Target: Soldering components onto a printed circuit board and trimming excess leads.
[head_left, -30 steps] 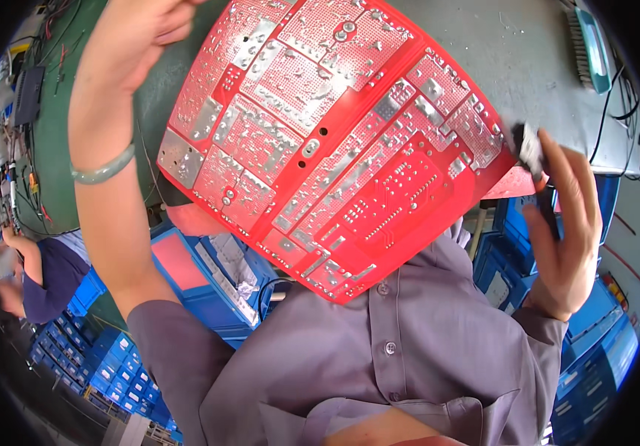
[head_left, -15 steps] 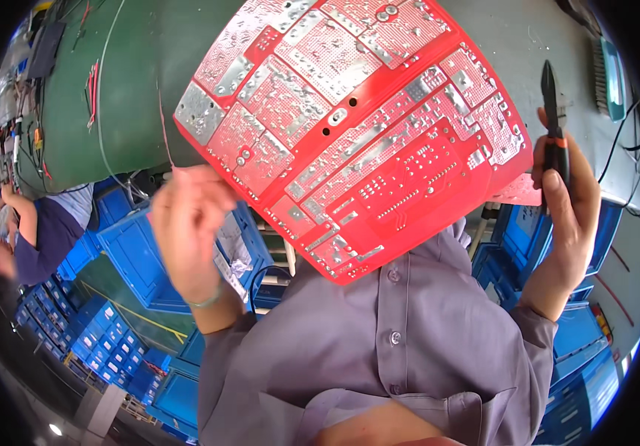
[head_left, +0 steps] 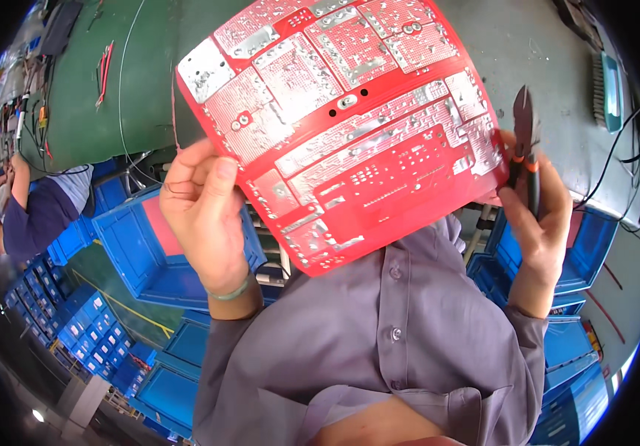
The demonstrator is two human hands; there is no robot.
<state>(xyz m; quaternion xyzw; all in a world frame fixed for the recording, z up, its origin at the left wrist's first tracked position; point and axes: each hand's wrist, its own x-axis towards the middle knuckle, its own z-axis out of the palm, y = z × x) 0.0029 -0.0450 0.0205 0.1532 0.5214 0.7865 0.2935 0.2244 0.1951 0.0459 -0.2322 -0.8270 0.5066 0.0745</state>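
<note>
A large red circuit board (head_left: 398, 178) is tilted up in front of my chest, its silvery soldered side facing me. Its left edge is pinched by my left hand (head_left: 208, 212), thumb on the near face and the other fingers partly hidden behind. Wire cutters (head_left: 525, 137) with dark jaws and black-and-orange handles are held in my right hand (head_left: 539, 215), jaws pointing away from me. The same hand is against the board's right edge; whether its hidden fingers grip the board I cannot tell.
A green-covered workbench (head_left: 75, 104) carries a red-handled tool (head_left: 104, 74), cables and a teal brush (head_left: 609, 93). Blue bins (head_left: 145, 260) stand below the bench on both sides. Another person in a dark top (head_left: 37, 215) works at the far left.
My left hand, blurred and beside the board before, now grips its left edge. The board has turned slightly and moved nearer me. My right hand and the cutters have shifted left.
</note>
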